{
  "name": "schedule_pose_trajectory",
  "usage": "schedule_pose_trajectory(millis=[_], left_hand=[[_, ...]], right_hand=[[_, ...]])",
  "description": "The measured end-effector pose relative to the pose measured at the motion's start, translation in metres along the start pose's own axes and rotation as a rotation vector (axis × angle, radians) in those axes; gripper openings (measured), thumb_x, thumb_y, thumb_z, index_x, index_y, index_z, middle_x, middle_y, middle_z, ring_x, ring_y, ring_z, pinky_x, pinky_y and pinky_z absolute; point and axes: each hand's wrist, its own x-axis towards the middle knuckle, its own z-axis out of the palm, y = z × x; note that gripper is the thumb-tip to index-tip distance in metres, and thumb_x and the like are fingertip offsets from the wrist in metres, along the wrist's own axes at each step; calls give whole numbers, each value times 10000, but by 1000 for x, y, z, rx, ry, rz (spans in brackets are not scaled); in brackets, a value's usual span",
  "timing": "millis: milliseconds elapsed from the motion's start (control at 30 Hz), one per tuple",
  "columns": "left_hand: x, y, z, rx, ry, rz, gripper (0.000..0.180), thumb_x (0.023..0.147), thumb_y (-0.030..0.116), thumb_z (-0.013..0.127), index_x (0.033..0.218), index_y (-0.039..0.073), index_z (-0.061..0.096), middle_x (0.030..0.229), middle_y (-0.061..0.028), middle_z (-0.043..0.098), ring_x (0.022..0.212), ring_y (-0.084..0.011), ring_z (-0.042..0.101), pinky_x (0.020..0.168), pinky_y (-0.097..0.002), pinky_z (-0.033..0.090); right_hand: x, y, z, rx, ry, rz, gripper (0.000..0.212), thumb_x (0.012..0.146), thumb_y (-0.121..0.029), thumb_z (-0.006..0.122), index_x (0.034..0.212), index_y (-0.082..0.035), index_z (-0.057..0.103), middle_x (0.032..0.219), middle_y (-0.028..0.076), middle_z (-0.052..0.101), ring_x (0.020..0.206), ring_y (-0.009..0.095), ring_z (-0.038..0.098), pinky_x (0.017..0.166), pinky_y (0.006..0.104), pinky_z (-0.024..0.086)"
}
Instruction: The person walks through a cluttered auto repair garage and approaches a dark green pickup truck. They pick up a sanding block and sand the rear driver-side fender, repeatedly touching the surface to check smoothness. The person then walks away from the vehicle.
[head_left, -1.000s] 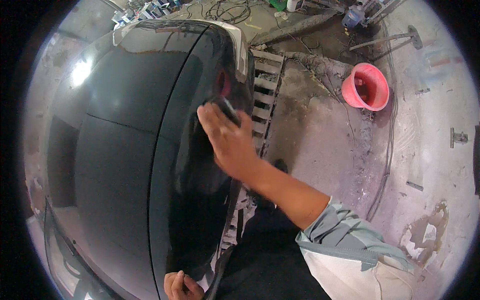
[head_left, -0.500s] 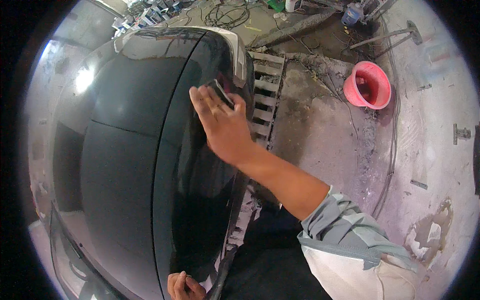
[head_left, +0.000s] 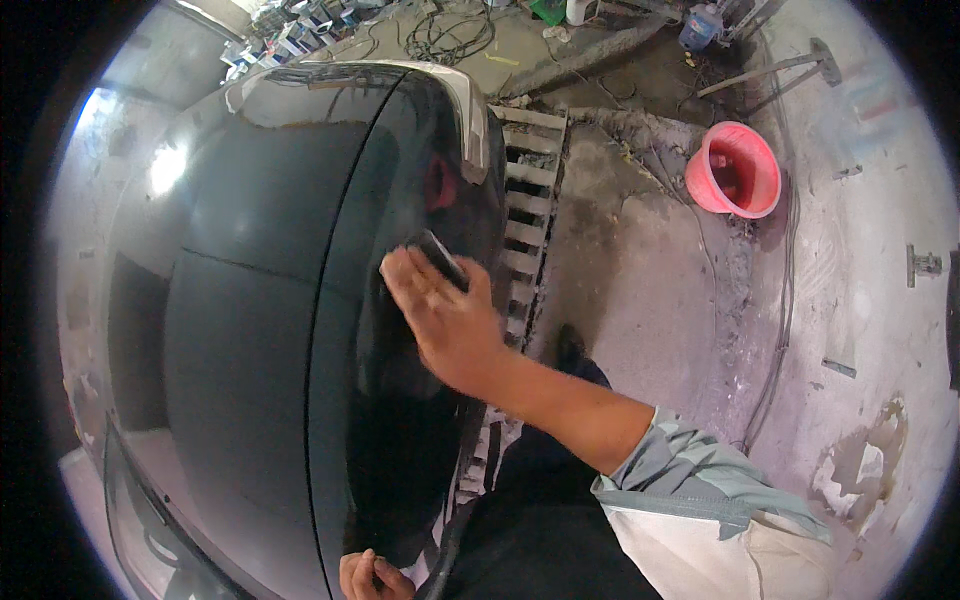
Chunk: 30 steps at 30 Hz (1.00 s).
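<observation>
So the right hand (head_left: 442,318)'s slid nearer over the last half second, gripping the dark block (head_left: 442,262) against the car (head_left: 240,350), right of the long seam (head_left: 318,300). Left hand (head_left: 374,578)'s in the same near spot by the car's edge, fingers curled; can't tell if it's holding anything. Slatted grate (head_left: 526,204) lines the right edge, then there's floor (head_left: 650,300) to move in before the pink bucket (head_left: 766,190).

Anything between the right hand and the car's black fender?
Just the dark block gripped in the right hand, at the black fender. No other obstacle visible; the pink-red bucket stands well off to the right. The hand partly hides the contact.
</observation>
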Motion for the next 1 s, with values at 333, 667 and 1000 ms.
schedule_pose_trajectory(millis=[333, 667, 1000], left_hand=[[5, 5, 0, 30, 12, 8, 83, 887, 44, 560, 933, -1, 613, 666, -121, 516, 554, -225, 464, 488, -327, 330], [0, 4, 2, 28, 10, -31, 80, 881, 41, 569, 921, -7, 619, 675, -109, 526, 554, -204, 453, 481, -309, 307], [-2, -1, 3, 81, 15, -2, 82, 886, 41, 575, 941, 7, 625, 637, -104, 502, 539, -205, 456, 478, -325, 325]], right_hand=[[-12, 10, 1, 81, -21, 100, 597, 853, -9, 450, 1441, 2, 344, 1384, 159, 514, 1258, 263, 526, 970, 512, 315], [-21, 32, 11, 83, -47, 34, 636, 846, -11, 469, 1461, -2, 307, 1421, 181, 470, 1272, 291, 512, 951, 523, 329], [-28, 26, 3, 127, -74, 61, 605, 859, -12, 458, 1449, -5, 326, 1402, 164, 499, 1229, 285, 556, 969, 533, 320]])
